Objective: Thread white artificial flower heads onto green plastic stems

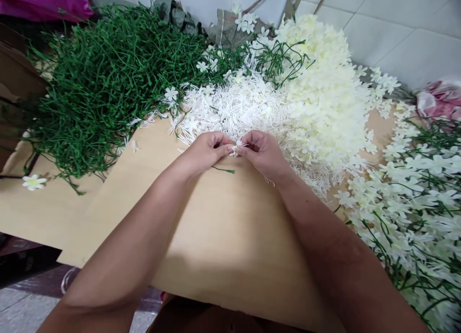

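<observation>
Over the front board, my left hand (207, 153) and my right hand (266, 153) meet with their fingertips pinched together. Between them is a small white artificial flower (236, 147), gripped from both sides. A thin green plastic stem (225, 170) shows just below my left hand; whether those fingers hold it is hidden. Right behind my hands lies a heap of thin white stamen-like pieces (241, 104).
A large pile of green stems (118, 78) lies at the left. Pale yellow-white petals (320, 92) are heaped at the back right. Flowers with stems (421, 203) spread along the right side. The tan board (216, 241) ends near my body; a tiled wall (406, 30) stands behind.
</observation>
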The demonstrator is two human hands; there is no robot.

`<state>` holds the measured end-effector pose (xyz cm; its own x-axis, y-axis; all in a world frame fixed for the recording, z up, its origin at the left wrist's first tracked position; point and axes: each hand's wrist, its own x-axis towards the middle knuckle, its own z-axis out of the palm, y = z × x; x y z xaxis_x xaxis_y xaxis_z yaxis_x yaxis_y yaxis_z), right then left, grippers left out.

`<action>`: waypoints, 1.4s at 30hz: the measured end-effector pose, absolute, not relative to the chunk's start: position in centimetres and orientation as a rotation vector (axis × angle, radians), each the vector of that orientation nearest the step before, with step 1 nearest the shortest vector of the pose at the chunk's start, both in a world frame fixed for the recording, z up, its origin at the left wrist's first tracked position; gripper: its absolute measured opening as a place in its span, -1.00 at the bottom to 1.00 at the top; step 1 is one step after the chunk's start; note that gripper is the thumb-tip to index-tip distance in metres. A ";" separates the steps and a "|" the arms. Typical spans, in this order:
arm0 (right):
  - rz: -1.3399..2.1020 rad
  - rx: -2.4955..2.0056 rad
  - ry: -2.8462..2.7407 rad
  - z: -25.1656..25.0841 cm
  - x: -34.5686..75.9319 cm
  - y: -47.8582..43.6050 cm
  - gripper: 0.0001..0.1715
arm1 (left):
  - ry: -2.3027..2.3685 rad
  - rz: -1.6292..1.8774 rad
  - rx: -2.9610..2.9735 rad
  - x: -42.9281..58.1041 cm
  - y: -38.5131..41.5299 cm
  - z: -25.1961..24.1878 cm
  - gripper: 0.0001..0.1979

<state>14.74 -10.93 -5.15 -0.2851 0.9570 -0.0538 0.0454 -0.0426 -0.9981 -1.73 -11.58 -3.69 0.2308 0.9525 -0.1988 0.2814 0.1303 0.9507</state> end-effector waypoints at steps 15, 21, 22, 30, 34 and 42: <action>1.377 -1.126 -1.627 -5.9 14.8 -11.0 -0.66 | 1.099 0.668 1.472 -1.9 -12.0 -3.8 -0.71; 1.423 -1.061 -1.617 -4.9 14.7 -10.7 -0.63 | 1.076 0.664 1.419 -2.2 -11.8 -3.9 -0.62; 1.435 -1.060 -1.601 -4.3 14.9 -10.6 -0.59 | 1.087 0.702 1.429 -2.4 -11.8 -3.7 -0.59; 1.496 -1.156 -1.429 -0.7 18.5 -10.0 -0.65 | 1.050 1.147 1.895 -3.5 -12.9 -1.0 -0.61; 1.655 -1.160 -1.538 0.5 20.0 -10.2 -0.65 | 1.122 1.103 1.950 -2.9 -13.2 -0.9 -0.79; 0.882 -1.416 -2.529 -0.5 20.0 -10.7 -0.83 | 1.112 0.898 1.599 -3.8 -12.7 -1.1 -0.85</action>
<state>19.96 -10.67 -0.48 -0.5582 0.8105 -0.1777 0.7452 0.3955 -0.5368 -3.76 -12.73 -1.14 0.3147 0.9480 0.0464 0.2448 -0.1283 0.9610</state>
